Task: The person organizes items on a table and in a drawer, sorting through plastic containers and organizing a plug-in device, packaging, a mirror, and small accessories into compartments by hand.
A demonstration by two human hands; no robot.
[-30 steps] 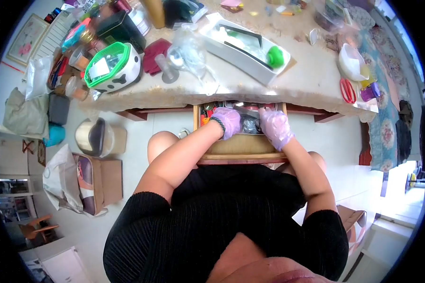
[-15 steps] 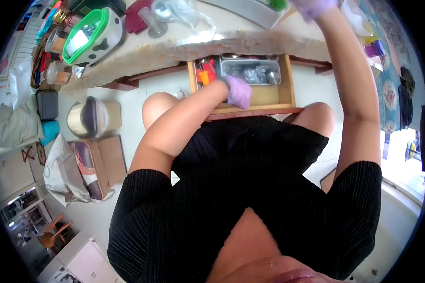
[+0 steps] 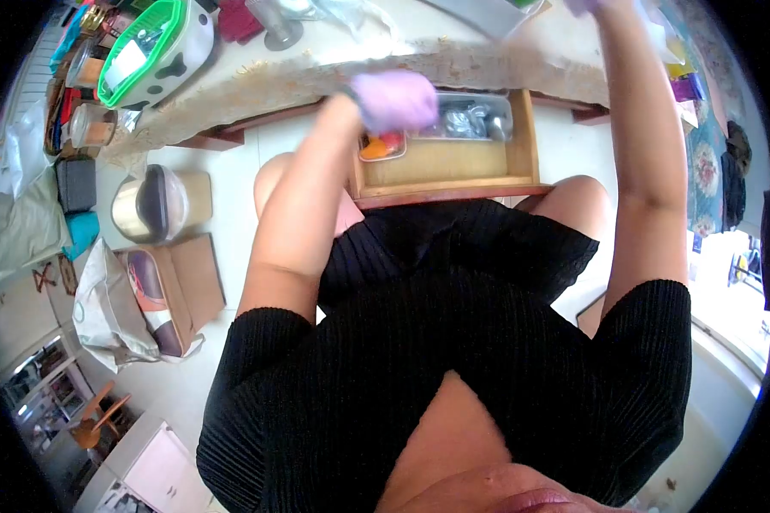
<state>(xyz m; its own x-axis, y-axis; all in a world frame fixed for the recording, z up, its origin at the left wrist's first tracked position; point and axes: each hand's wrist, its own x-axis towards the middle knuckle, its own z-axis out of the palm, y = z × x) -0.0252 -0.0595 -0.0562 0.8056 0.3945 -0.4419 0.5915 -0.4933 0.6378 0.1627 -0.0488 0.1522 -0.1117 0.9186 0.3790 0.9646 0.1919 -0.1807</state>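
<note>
My left hand, in a lilac glove, is above the left back part of an open wooden drawer. Motion smears its fingers, so I cannot tell what they hold. Under and beside it are a small clear tray with orange and red things, and a larger clear plastic bin with shiny grey, wrapped-looking items. My right hand, also gloved in lilac, reaches over the table to the top edge of the view. Most of it is cut off, close to a pale container with something green inside.
A patterned cloth covers the table above the drawer. At its left stands a green-rimmed basket, near a clear cylinder. On the floor to the left are a bin and bags with a cardboard box. My knees flank the drawer.
My left hand has risen from the drawer's front area to its back left. The small tray with orange things now sits nearer the front. My right hand has moved slightly further out of view.
</note>
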